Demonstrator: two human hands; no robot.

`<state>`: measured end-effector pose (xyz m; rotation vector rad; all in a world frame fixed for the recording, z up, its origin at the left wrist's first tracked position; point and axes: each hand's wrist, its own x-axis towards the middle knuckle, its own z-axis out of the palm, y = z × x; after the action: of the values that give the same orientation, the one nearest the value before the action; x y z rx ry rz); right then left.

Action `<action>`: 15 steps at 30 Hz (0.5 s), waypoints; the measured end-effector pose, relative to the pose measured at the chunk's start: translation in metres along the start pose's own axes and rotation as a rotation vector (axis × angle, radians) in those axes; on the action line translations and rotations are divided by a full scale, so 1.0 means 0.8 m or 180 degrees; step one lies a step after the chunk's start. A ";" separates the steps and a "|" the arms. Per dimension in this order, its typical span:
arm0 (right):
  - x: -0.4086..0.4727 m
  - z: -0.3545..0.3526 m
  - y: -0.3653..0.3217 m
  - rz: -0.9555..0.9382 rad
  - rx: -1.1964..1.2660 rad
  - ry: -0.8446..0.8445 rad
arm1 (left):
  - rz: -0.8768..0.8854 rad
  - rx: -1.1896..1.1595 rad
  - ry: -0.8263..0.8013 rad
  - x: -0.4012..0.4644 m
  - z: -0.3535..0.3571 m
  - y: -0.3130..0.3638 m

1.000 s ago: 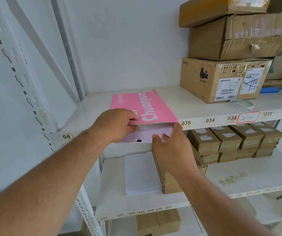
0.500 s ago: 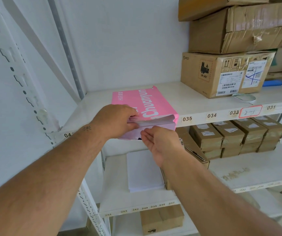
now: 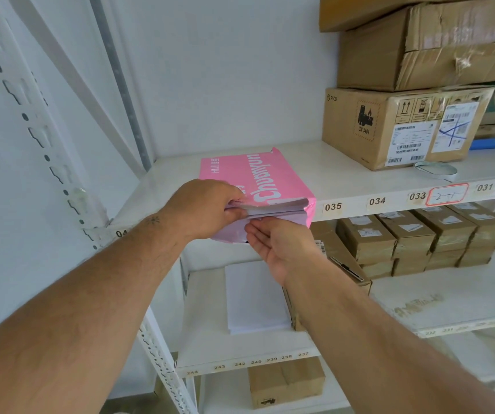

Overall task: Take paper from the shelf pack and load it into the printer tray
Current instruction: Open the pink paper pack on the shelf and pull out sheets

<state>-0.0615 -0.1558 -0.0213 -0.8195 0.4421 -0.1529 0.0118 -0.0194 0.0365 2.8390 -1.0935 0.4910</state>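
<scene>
— Why is the left hand (image 3: 202,208) clamped on the pink paper pack (image 3: 255,182)?
— To steady it at the shelf (image 3: 359,180) edge; its fingers pinch the torn wrapper mouth.
— And the right hand (image 3: 280,245)?
— Palm up, fingers straight, gripping nothing — cupped beneath to catch the sheets (image 3: 273,208).
— Where are the sheets?
— In the pack's mouth, at twelve o'clock from the right hand, three o'clock from the left.
</scene>
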 end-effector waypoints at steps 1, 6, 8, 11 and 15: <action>0.001 0.000 0.001 -0.0010 -0.0004 -0.0008 | 0.0004 0.0001 -0.0001 0.001 0.000 0.000; 0.005 0.000 0.001 -0.0026 0.0016 -0.0051 | -0.0038 0.0003 0.0011 0.002 0.002 -0.003; 0.007 -0.001 0.001 -0.0032 0.0019 -0.0054 | -0.0042 -0.0018 -0.0004 0.002 0.002 -0.003; 0.009 -0.001 0.002 -0.0054 -0.0003 -0.0068 | -0.0041 -0.0012 -0.0006 0.002 0.002 -0.004; 0.012 0.002 0.004 -0.0081 -0.0024 -0.0090 | -0.0046 -0.0012 -0.0031 0.002 0.001 -0.003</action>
<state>-0.0525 -0.1554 -0.0261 -0.8341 0.4058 -0.1632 0.0151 -0.0188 0.0366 2.8470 -1.0737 0.4741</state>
